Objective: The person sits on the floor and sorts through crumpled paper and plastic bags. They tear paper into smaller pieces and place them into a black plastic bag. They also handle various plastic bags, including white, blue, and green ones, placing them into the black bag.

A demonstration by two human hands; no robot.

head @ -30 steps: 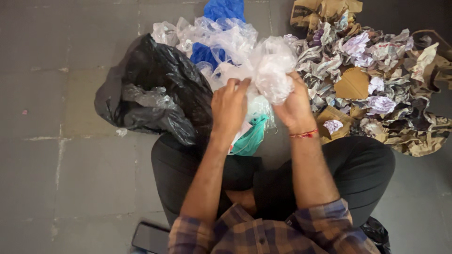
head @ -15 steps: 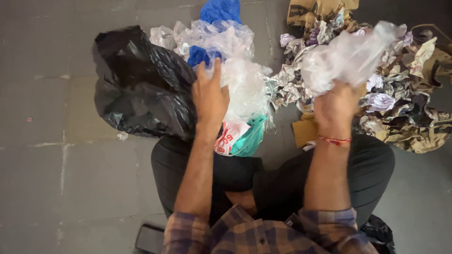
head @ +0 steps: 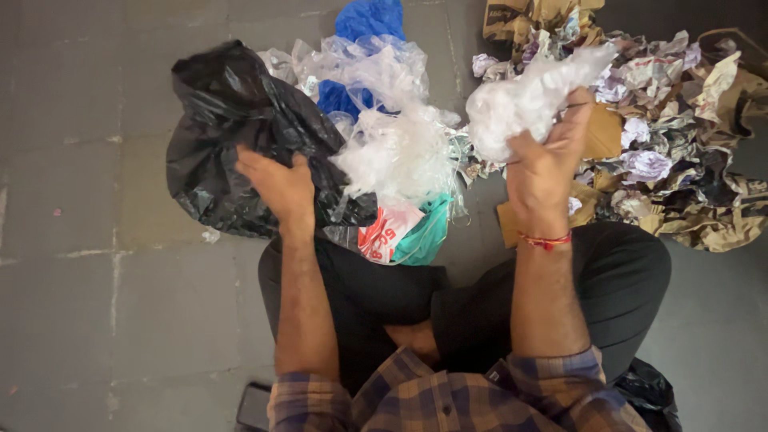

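My right hand (head: 548,156) is closed around a crumpled wad of clear plastic (head: 524,100), lifted above the floor, and the wad sticks out up and to the left of my fingers, with its long side slanting toward the upper right. My left hand (head: 280,188) lies on the black bag (head: 232,136), fingers curled into its folds at the near edge; I cannot tell if they really pinch the film or only press on it. Between my two hands sits the pile of clear and white plastic (head: 396,136), touching the black bag on its left side, with a blue bag (head: 368,20) behind it and a red-and-white bag (head: 388,236) and a teal bag (head: 424,236) in front, just by my knee. To the right of my right hand, very near, is the heap of crumpled paper and cardboard (head: 680,152). The black bag is nearer to my left hand. Left of it there is grey floor (head: 80,240), the most open room for moving.
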